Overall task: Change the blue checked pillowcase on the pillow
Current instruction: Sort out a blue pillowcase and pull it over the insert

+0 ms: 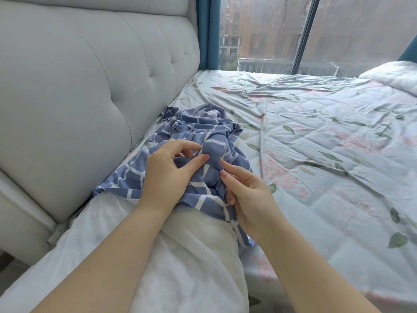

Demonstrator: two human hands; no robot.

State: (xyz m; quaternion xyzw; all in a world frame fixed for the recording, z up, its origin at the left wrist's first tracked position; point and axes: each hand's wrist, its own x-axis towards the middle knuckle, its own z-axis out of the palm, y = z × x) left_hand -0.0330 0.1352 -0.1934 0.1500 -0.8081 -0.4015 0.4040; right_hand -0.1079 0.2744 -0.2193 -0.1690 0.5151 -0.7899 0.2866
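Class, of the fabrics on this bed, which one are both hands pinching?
The crumpled blue checked pillowcase: left hand and right hand pinch it. The pale floral bedsheet and plain white pillow go ungripped.

I count two hands, my left hand (165, 170) and right hand (248, 195), one pillowcase (203, 129), one pillow (198, 267), one headboard (79, 75), one sheet (327, 154), two curtains, left curtain (207, 32) and right curtain (408, 50), and two panes, left pane (264, 30) and right pane (365, 30)
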